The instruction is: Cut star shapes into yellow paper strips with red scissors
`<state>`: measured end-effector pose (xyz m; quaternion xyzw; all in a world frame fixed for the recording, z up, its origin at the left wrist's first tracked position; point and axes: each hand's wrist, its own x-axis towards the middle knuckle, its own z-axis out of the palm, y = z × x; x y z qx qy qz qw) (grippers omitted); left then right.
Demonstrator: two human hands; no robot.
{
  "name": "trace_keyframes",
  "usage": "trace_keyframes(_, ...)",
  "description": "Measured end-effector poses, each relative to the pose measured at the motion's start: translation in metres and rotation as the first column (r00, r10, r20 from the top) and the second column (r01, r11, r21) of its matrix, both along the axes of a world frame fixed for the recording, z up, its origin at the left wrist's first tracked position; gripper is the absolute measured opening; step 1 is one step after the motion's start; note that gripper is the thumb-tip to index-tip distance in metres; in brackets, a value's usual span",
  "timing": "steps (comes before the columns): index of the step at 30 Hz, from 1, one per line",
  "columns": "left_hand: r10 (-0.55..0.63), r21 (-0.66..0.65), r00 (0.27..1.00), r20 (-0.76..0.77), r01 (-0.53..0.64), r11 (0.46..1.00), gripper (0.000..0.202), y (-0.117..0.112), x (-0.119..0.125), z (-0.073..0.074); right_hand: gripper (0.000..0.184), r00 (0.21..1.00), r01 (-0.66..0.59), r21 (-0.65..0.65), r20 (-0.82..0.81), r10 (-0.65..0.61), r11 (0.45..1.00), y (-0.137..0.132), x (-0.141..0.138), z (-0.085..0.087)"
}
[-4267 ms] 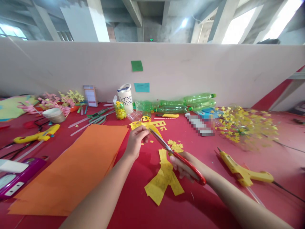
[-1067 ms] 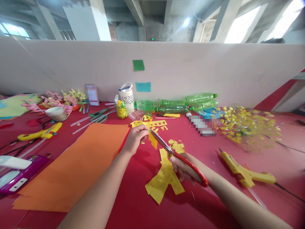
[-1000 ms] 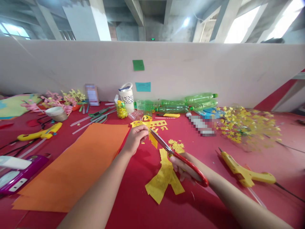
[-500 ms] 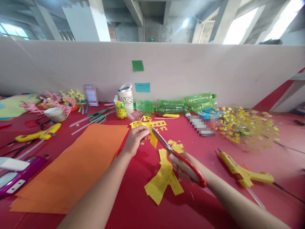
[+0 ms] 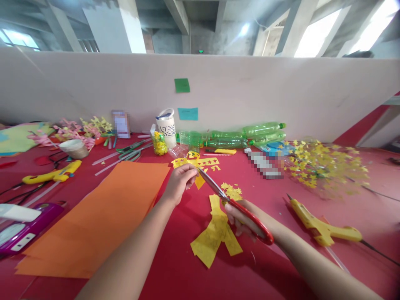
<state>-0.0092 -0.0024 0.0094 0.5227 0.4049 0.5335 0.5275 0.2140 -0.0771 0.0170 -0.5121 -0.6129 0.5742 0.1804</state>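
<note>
My left hand [image 5: 178, 183] is closed in a pinch on a piece of yellow paper [image 5: 200, 181], part of which shows beside the fingertips. My right hand [image 5: 242, 216] grips red-handled scissors [image 5: 250, 216], their blades pointing up and left to the paper at my left fingertips. Beneath the scissors lie yellow paper sheets [image 5: 212, 233] with cut edges. A small heap of yellow paper stars [image 5: 231, 191] sits just beyond my right hand. Behind my left hand are yellow strips [image 5: 209, 161] with star-shaped holes.
Orange paper [image 5: 103, 216] covers the table's left part. Yellow glue guns lie at the right [image 5: 325, 231] and left [image 5: 53, 174]. Green plastic bottles [image 5: 228, 142], a white tumbler [image 5: 167, 128] and a yellow utility knife [image 5: 225, 152] line the back. A star-covered bunch [image 5: 325, 166] stands right.
The view has shifted slightly. The yellow paper hanging below my left fingertips shows a little less than before. Both hands keep nearly the same pose.
</note>
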Motion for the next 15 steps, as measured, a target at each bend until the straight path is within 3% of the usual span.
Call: trace_keyframes(15,-0.007,-0.023,0.999,-0.032,0.007,1.000,0.019,0.0018,-0.0038,-0.0016,0.044,0.996,0.019,-0.004,0.085,-0.019,1.000,0.0037,-0.0001,0.0022)
